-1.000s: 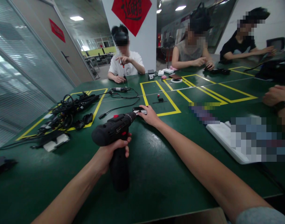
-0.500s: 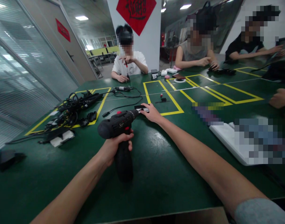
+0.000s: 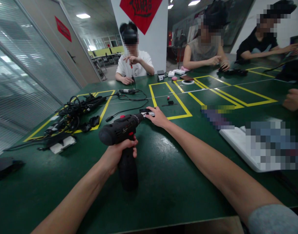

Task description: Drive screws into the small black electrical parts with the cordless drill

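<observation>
My left hand (image 3: 122,151) is wrapped around the grip of a black cordless drill (image 3: 117,129) with red buttons. The drill points forward and slightly right, its chuck tilted up toward my right hand (image 3: 159,117). With the fingertips of that hand I hold a small black-and-silver piece (image 3: 150,113) low over the table or on it. The drill's tip meets or nearly meets this piece; the exact contact is too small to make out. My right fingers partly cover the piece.
A heap of black cables and adapters (image 3: 73,113) lies at the left, with a loose cable (image 3: 129,110) near the drill. Yellow tape (image 3: 180,107) marks the green table (image 3: 163,195). A white device (image 3: 239,146) lies right. Several people sit around, one opposite (image 3: 136,65).
The camera view has shifted slightly, so most things sit a little further left. Both hands, the drill and the small piece keep nearly the same pose.
</observation>
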Tool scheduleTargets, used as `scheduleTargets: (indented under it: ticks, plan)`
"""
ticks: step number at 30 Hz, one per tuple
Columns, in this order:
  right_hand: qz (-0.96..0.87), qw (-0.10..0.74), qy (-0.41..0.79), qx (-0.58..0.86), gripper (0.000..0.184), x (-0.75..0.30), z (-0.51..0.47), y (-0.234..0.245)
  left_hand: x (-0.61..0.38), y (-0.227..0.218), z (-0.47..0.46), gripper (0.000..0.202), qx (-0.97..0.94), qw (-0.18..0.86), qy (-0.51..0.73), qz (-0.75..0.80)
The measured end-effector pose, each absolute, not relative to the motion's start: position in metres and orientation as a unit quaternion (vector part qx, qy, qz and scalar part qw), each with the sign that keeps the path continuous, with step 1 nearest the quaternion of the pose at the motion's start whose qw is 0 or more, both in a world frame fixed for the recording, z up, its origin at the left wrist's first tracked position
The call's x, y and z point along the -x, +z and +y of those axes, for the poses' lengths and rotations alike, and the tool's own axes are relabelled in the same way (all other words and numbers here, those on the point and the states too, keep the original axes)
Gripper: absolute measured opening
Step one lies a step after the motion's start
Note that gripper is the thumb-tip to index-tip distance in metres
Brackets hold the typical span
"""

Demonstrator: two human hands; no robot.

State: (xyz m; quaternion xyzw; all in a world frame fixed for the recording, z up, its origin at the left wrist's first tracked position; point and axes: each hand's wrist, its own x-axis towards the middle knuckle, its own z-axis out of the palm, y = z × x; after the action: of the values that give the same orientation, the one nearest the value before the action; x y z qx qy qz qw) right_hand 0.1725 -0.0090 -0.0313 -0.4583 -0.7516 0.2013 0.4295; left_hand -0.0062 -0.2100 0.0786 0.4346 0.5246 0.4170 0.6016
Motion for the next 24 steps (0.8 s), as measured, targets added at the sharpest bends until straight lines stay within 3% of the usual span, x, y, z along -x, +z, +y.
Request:
scheduleTargets:
  ticks: [24]
  plan:
    - [-0.756, 0.420, 0.221, 0.451, 0.050, -0.1731, -0.0073, -0.0327, 0.0048, 0.0790, -0.2106, 0.028, -0.422, 0.607, 0.429, 0.518]
